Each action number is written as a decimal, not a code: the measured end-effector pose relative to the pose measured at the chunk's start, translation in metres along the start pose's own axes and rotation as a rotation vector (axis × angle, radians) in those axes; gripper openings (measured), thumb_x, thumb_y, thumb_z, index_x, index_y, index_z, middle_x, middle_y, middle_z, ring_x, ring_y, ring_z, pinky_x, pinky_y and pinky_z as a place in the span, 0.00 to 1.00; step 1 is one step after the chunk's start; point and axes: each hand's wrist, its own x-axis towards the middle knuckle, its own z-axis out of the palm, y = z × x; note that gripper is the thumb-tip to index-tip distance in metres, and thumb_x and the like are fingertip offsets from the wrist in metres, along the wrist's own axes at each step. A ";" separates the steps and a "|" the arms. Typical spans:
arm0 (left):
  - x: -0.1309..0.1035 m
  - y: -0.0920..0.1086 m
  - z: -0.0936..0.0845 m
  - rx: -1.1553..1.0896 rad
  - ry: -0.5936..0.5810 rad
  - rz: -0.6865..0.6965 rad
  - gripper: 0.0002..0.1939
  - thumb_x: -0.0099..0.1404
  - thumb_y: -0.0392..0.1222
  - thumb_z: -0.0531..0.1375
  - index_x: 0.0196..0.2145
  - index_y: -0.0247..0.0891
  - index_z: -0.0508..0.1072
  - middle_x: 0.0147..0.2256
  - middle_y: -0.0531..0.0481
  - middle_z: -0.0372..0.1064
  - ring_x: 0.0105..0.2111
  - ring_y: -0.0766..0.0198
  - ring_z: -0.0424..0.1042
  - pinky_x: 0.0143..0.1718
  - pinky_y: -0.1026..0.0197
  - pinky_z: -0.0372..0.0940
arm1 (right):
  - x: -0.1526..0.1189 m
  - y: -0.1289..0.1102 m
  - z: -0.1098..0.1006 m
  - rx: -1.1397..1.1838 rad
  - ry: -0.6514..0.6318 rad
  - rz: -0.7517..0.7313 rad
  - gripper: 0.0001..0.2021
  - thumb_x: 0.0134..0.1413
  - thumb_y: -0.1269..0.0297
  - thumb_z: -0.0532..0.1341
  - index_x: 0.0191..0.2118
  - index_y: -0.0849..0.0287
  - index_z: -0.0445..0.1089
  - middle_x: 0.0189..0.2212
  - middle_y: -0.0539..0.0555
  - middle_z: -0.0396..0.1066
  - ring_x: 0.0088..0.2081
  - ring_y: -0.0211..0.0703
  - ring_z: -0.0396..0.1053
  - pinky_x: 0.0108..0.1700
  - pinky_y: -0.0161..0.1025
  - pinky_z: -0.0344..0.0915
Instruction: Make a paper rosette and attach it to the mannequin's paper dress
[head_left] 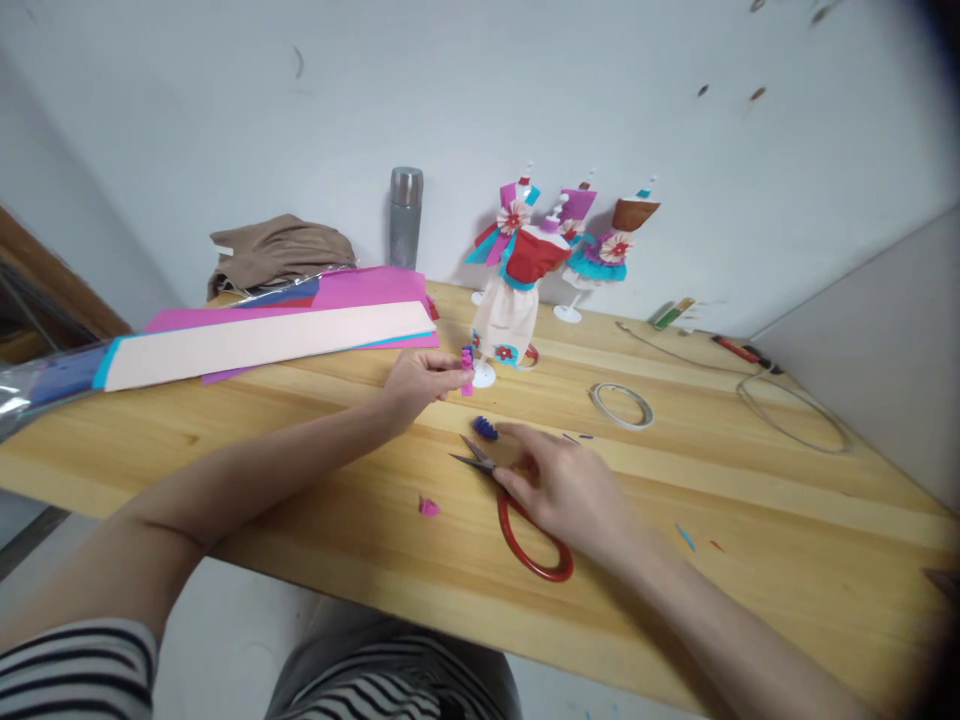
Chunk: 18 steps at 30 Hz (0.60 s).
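My left hand [421, 385] pinches a small pink and purple paper piece [467, 372] beside the white base of the nearest doll stand. That stand wears a red top and a pale skirt [506, 315] with blue and red trim. Over the red-handled scissors [534, 560], my right hand [566, 485] is held low, thumb near their pivot and index finger stretched toward a dark blue pleated paper piece [485, 428]. Its fingers are apart; whether they touch the scissors is unclear. A pink scrap [429, 507] lies left of the scissors, whose blades are slightly open.
Behind are more dressed stands [634, 215] and a grey flask [406, 220]. Paper sheets [270, 345] and brown cloth [289, 250] lie at left. A tape roll [622, 406], a looped cable [795, 445] and a red cutter [736, 348] are at right.
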 end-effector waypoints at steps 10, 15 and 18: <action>0.008 0.010 -0.010 0.502 -0.044 0.191 0.09 0.52 0.39 0.64 0.17 0.33 0.75 0.14 0.56 0.60 0.18 0.72 0.54 0.23 0.64 0.47 | -0.036 0.017 0.006 -0.352 -0.123 -0.058 0.30 0.53 0.67 0.61 0.63 0.61 0.66 0.47 0.67 0.73 0.47 0.62 0.74 0.48 0.57 0.72; -0.004 0.014 -0.027 0.880 0.095 0.452 0.14 0.54 0.36 0.61 0.14 0.35 0.65 0.16 0.56 0.55 0.21 0.71 0.52 0.26 0.62 0.47 | -0.033 0.027 0.011 -0.281 -0.113 -0.135 0.26 0.54 0.69 0.61 0.60 0.58 0.67 0.47 0.66 0.75 0.45 0.60 0.76 0.47 0.56 0.73; -0.016 0.016 -0.034 1.019 0.146 0.448 0.15 0.54 0.35 0.60 0.14 0.35 0.62 0.17 0.56 0.56 0.22 0.71 0.53 0.27 0.63 0.47 | -0.032 0.032 0.013 -0.139 -0.101 -0.181 0.25 0.57 0.68 0.58 0.61 0.55 0.65 0.46 0.65 0.76 0.42 0.55 0.77 0.42 0.50 0.75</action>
